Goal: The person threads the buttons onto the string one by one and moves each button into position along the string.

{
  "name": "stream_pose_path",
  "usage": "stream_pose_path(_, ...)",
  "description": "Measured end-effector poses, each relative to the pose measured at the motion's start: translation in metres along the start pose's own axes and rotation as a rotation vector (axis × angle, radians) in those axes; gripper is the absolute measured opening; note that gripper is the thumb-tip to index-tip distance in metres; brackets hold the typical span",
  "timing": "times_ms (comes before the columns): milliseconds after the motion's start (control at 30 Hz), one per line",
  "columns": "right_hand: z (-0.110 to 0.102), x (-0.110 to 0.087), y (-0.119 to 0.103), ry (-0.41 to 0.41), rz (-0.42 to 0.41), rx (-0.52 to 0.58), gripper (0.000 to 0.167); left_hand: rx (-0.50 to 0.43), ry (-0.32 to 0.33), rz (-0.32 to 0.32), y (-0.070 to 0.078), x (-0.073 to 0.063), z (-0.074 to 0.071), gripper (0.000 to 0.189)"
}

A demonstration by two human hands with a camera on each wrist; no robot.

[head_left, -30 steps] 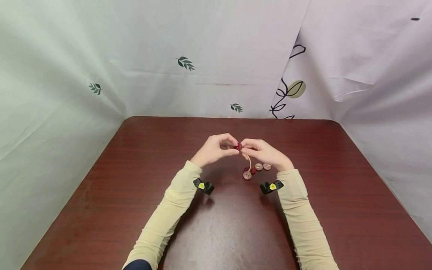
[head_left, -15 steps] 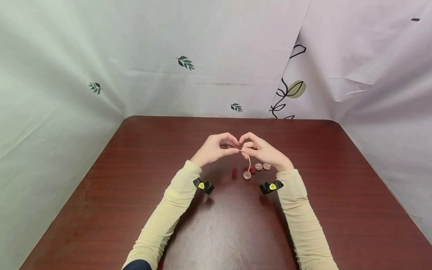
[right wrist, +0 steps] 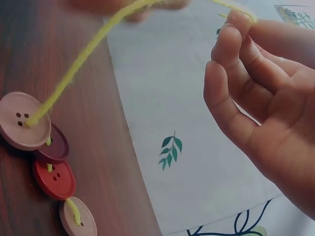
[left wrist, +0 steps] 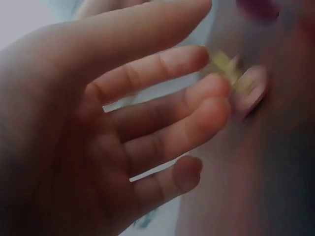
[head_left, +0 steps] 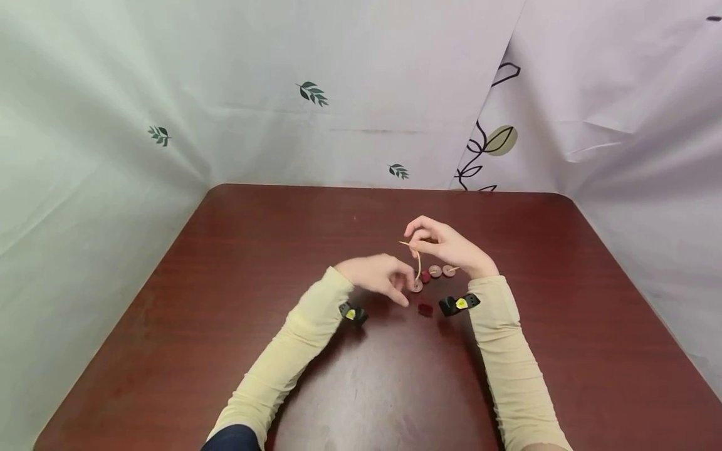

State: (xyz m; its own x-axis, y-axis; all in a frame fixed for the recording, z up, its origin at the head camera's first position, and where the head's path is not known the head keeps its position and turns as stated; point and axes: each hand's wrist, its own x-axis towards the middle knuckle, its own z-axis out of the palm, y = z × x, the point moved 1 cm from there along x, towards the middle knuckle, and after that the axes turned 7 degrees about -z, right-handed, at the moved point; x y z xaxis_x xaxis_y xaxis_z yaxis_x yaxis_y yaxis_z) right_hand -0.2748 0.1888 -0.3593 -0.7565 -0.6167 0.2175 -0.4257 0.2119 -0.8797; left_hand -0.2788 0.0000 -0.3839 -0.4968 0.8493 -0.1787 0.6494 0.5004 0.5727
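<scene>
In the head view my right hand (head_left: 448, 246) pinches a thin yellow string (head_left: 419, 266) between thumb and fingertip, and its short free end sticks out to the left. The string runs down through several buttons on the table, among them a pink button (right wrist: 12, 125), a dark red button (right wrist: 60, 145) and a red button (right wrist: 55, 179). My left hand (head_left: 380, 277) hovers low beside the strung buttons, fingers loosely bent, holding nothing. A loose dark red button (head_left: 425, 310) lies nearer to me, slightly blurred, right of the left hand's fingertips.
The dark brown table (head_left: 271, 250) extends around both hands. Behind it hangs a white cloth (head_left: 254, 75) with leaf prints. Each wrist wears a black strap with a small camera.
The dark red button has left the left hand, dropped to the table and moved right and toward me. My left hand has come down toward it. The right hand keeps the string.
</scene>
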Motion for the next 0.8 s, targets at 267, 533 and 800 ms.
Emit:
stream_pose_path(267, -0.006, -0.002, -0.001, -0.006, -0.008, 0.0, 0.018, 0.279, -0.037, 0.115, 0.024, 0.027, 0.047, 0.038)
stream_pose_path(533, -0.008, -0.001, -0.002, -0.013, -0.005, -0.021, 0.018, 0.368, 0.03, 0.045, 0.028, 0.028, 0.054, 0.023)
stream_pose_path(800, -0.008, -0.005, -0.003, 0.0, 0.003, -0.024, 0.022, 0.336, -0.023, 0.033, 0.03, 0.023, 0.047, 0.027)
